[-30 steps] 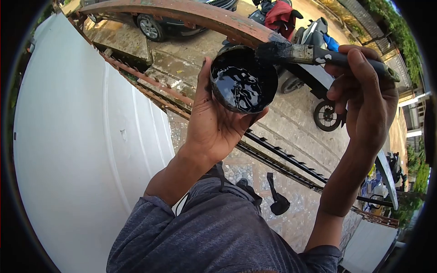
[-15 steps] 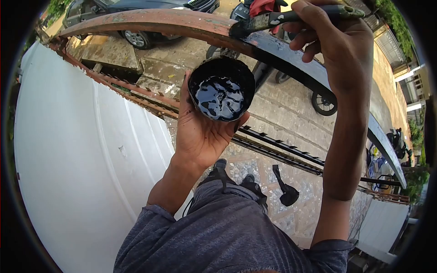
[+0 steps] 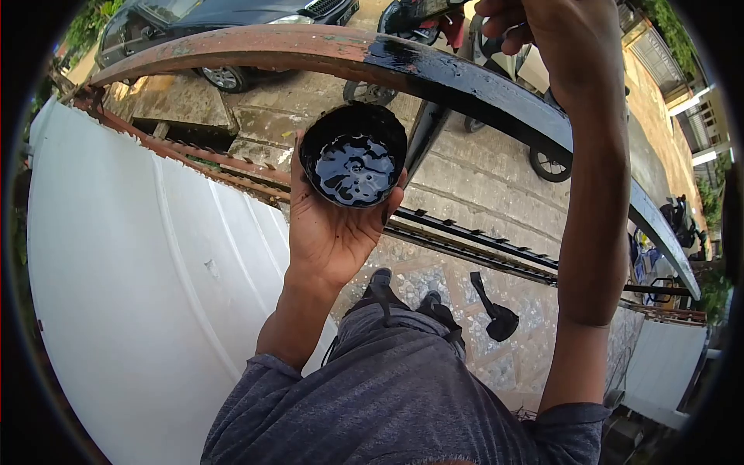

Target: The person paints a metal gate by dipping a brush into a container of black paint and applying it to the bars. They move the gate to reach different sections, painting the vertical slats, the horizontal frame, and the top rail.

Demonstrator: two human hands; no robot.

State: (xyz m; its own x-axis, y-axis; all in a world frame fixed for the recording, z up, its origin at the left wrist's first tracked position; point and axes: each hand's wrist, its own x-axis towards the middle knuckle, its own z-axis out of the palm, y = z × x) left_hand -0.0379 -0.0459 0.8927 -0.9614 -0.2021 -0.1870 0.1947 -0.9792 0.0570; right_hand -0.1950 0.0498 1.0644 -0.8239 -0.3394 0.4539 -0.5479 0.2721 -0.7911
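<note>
Presently, in the head view, the left hand [image 3: 333,232] grasps the paint cup [image 3: 353,155], which holds black paint, just below the curved rail [image 3: 232,45]. The right hand [image 3: 566,46] is above the rail with its fingers clenched; what they grip is cut off. Judged step: coating the rail black. The bare rust beside the wet edge calls for a loaded, steady stroke.

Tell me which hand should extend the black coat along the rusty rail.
Right. The right hand is up at the rail, beside the wet black edge; the left hand is full, cupping the paint cup below it.
</note>
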